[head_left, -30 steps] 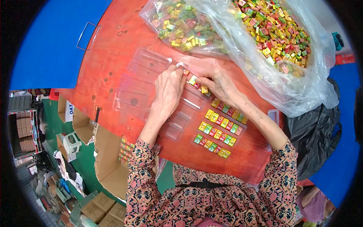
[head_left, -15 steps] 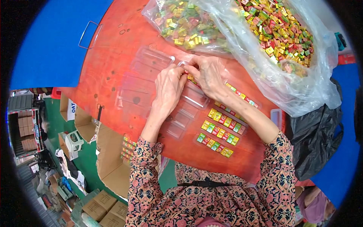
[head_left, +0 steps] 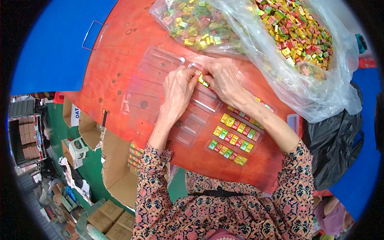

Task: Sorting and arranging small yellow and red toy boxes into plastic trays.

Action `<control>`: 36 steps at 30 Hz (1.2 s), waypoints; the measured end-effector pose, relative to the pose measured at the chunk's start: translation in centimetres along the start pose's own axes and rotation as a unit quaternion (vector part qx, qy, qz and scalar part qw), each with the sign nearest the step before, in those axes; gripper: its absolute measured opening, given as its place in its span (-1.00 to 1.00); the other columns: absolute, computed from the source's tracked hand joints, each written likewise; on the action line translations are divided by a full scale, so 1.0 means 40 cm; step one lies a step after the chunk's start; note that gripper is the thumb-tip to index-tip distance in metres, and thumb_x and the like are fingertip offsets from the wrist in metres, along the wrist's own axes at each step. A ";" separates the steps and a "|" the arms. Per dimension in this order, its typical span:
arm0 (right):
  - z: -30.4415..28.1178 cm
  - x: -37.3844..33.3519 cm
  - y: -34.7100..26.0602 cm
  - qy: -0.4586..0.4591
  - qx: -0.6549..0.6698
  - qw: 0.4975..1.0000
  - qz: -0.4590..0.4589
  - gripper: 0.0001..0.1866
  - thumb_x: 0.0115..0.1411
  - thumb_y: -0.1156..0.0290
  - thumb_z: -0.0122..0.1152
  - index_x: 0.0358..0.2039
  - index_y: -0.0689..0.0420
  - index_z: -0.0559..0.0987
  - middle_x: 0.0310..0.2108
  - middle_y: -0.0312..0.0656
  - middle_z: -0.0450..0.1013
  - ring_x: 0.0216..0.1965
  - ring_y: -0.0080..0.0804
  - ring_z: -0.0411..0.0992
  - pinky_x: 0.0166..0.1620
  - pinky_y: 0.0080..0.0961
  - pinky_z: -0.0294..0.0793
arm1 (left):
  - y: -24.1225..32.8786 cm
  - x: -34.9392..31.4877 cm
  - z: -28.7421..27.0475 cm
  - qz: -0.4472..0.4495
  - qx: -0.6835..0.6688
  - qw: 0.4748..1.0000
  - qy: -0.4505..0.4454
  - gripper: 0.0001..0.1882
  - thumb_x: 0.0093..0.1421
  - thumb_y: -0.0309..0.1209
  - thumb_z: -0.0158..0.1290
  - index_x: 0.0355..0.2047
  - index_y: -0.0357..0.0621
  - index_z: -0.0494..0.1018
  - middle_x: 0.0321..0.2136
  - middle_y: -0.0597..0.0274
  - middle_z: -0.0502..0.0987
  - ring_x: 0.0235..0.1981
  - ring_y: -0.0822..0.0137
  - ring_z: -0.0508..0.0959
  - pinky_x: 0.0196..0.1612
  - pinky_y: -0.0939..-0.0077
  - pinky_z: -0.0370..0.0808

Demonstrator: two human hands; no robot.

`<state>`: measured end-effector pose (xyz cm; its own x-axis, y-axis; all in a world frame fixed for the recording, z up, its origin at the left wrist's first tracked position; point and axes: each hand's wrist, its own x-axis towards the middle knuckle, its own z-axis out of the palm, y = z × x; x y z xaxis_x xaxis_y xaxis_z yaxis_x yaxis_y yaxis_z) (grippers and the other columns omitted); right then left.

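Note:
Both my hands are over a clear plastic tray [head_left: 208,99] with a row of small wrapped candies [head_left: 203,80] in red, yellow and green. My left hand [head_left: 177,89] is closed at the tray's left, its fingertips pinched beside the red candy at the row's far end. From the right, my right hand [head_left: 225,80] reaches in with thumb and fingers bent together at the same row. Whatever sits between the fingers of either hand is hidden. Nearer me on the right lie several filled trays, among them a filled tray [head_left: 227,153] closest to me.
Empty clear trays [head_left: 154,82] lie at the left on the red tabletop [head_left: 108,76]. A large clear plastic bag [head_left: 256,44] heaped with loose candies [head_left: 298,34] covers the far right. A black plastic bag [head_left: 332,148] hangs at the right edge; a cardboard box [head_left: 116,172] stands below left.
My right hand has shifted slightly right, away from my left fingertips, so more of the candy row shows between them. My left hand has barely moved.

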<state>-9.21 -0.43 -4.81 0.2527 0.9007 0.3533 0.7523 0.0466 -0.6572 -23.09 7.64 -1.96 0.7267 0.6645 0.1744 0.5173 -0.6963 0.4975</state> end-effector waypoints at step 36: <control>-0.165 -0.170 -0.080 -0.198 -0.148 0.969 0.030 -0.86 -0.02 0.57 0.07 -0.38 0.28 0.44 -0.45 0.08 0.36 -0.41 0.05 0.43 -0.42 -0.11 0.40 | 0.011 -0.002 -0.006 0.009 -0.033 0.999 -0.003 -0.90 0.02 -0.48 0.06 -0.50 -0.29 0.48 -0.55 -0.06 0.43 -0.44 -0.11 0.47 -0.39 0.10 0.34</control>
<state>-9.32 -9.54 -0.72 0.0917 0.9958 -0.0005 0.8996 -0.0831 -0.4288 -23.03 7.36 -1.56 0.7381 0.6504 0.1792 0.4731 -0.6884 0.5499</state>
